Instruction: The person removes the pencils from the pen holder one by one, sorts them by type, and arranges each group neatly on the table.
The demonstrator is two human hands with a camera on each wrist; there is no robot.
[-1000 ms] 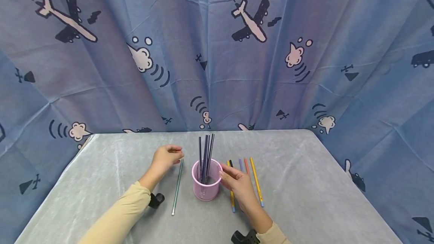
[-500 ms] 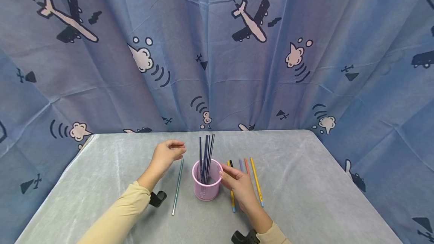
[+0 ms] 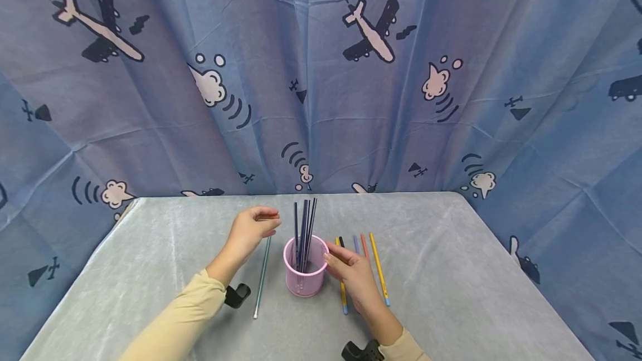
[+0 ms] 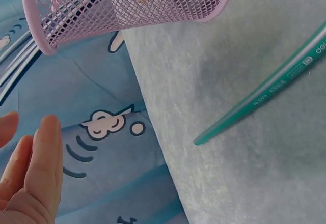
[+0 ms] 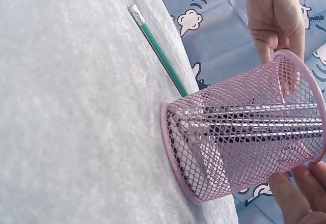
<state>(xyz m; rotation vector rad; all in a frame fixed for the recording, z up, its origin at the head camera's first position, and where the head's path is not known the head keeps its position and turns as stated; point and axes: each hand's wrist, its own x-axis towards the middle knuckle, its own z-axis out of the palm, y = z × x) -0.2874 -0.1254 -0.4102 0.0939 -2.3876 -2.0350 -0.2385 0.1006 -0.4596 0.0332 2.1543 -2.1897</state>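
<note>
We are seeing a pink mesh cup [image 3: 304,284] standing upright near the middle of a grey-covered table [image 3: 441,288], with a bundle of dark pencils [image 3: 304,230] leaning inside it and rising above its rim. Our right hand [image 3: 353,274] is holding the cup at its right side, thumb and fingers closing in on the rim. Our left hand [image 3: 253,227] is hovering to the left of the cup, holding nothing, its fingers loosely bent with a modest gap from the thumb. A green pencil [image 3: 262,277] is lying between the left forearm and the cup, its white-tipped end pointing toward us. To the right of the cup, a blue-ended yellow pencil [image 3: 344,297] and a black pencil [image 3: 342,242] are lying partly hidden behind the right hand; beside them, a purple pencil [image 3: 356,244], a red pencil [image 3: 364,245] and a longer-looking yellow one [image 3: 379,269] are resting. Behind everything, a blue curtain [image 3: 326,99] printed with airplanes is hanging.
</note>
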